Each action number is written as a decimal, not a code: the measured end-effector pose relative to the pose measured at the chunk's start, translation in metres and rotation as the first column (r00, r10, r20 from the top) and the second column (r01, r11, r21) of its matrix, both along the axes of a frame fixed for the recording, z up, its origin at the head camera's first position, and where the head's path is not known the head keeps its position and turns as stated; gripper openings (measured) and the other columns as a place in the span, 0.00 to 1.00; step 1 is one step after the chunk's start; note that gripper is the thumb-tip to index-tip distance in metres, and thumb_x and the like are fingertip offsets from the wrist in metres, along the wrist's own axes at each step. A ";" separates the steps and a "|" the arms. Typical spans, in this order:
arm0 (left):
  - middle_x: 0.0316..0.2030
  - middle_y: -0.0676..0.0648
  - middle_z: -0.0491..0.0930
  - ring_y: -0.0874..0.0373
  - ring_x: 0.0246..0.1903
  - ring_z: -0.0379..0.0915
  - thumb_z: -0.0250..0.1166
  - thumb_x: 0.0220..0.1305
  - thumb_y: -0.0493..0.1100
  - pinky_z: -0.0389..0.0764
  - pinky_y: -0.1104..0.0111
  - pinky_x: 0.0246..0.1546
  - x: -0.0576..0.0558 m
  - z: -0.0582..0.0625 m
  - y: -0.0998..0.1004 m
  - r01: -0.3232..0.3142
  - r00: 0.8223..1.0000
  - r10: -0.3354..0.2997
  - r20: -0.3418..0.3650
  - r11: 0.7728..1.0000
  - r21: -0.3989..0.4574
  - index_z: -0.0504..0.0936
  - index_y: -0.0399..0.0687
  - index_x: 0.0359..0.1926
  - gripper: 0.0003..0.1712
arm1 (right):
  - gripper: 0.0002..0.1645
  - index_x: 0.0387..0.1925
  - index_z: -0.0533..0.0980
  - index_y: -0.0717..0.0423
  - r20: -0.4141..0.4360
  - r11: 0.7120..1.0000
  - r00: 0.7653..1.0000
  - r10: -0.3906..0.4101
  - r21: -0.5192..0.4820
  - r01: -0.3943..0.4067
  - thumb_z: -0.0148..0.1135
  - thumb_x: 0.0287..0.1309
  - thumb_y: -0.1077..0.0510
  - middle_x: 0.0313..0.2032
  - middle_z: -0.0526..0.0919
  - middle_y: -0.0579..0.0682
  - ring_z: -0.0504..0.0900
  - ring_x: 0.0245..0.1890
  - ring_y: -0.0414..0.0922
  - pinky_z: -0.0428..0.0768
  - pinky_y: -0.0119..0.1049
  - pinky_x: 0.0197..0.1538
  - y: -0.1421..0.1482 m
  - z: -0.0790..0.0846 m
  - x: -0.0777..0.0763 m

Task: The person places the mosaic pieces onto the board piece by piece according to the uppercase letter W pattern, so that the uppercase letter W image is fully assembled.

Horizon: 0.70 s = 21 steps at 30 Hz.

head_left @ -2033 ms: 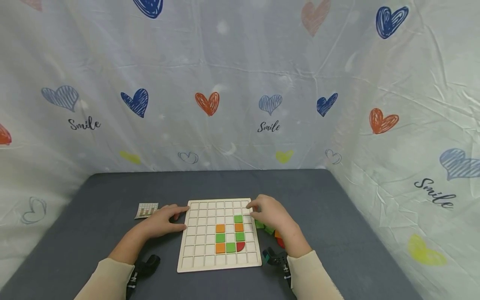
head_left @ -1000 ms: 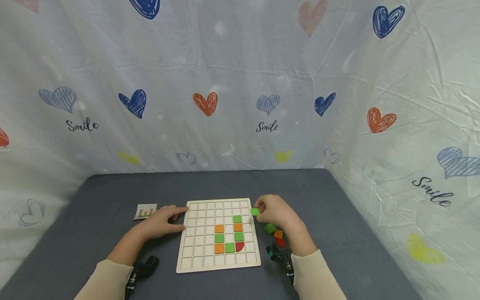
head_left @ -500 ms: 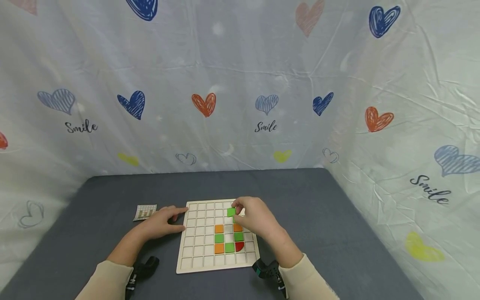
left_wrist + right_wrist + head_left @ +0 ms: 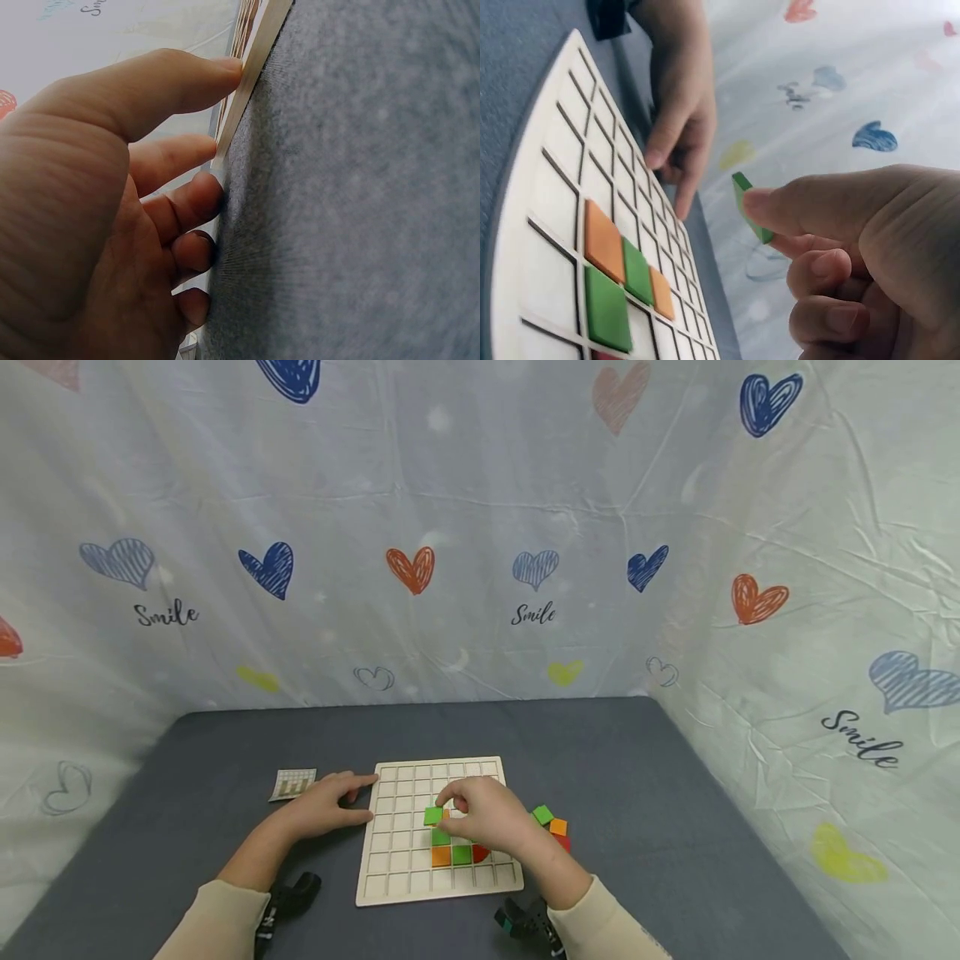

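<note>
A pale wooden grid board lies on the dark table, with orange, green and red tiles set in some cells. Between thumb and index finger my right hand pinches a square green tile; in the right wrist view that green tile is held above the board, apart from it. My left hand rests at the board's left edge, thumb and index fingertip touching its side. The left wrist view shows the left hand with fairly straight thumb and index finger against the wooden edge. My right hand hides part of the tiles.
Right of the board lie a loose green tile, an orange tile and a red piece. A small printed pattern card lies beyond the left hand. A curtain with hearts hangs behind the table.
My right hand picked up a green tile from beside the board and carried it left over the grid, then nearer to me. The left hand stayed at the board's edge.
</note>
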<state>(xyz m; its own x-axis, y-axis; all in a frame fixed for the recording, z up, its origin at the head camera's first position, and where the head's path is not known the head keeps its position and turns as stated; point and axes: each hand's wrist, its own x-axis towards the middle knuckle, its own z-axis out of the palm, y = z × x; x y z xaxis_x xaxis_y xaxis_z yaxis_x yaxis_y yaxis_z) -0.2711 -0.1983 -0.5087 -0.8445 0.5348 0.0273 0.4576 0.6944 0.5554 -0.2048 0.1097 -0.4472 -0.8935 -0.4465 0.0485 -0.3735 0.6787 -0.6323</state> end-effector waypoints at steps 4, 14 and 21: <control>0.30 0.50 0.63 0.57 0.29 0.56 0.72 0.65 0.52 0.60 0.61 0.31 0.000 0.000 0.000 -0.004 1.000 0.004 0.006 1.000 -0.004 0.73 0.40 0.72 0.39 | 0.10 0.41 0.87 0.49 0.060 0.998 0.997 0.055 0.022 -0.057 0.76 0.56 0.55 0.17 0.66 0.40 0.59 0.16 0.36 0.61 0.31 0.26 -0.009 -0.007 0.004; 0.30 0.50 0.64 0.58 0.29 0.57 0.72 0.66 0.51 0.60 0.61 0.32 0.001 0.001 0.001 0.005 1.000 -0.005 0.000 1.000 0.019 0.74 0.39 0.71 0.37 | 0.08 0.36 0.86 0.47 0.062 0.974 0.993 0.105 0.196 -0.115 0.75 0.51 0.56 0.21 0.74 0.34 0.70 0.20 0.33 0.69 0.28 0.25 -0.028 -0.023 0.017; 0.30 0.50 0.64 0.58 0.28 0.56 0.70 0.68 0.51 0.60 0.61 0.32 0.002 0.003 0.000 0.005 1.000 -0.005 -0.009 1.000 0.014 0.74 0.39 0.71 0.36 | 0.09 0.35 0.89 0.45 -0.061 0.958 0.994 0.087 0.279 -0.067 0.77 0.47 0.56 0.25 0.79 0.32 0.73 0.26 0.31 0.71 0.29 0.27 -0.033 -0.026 0.019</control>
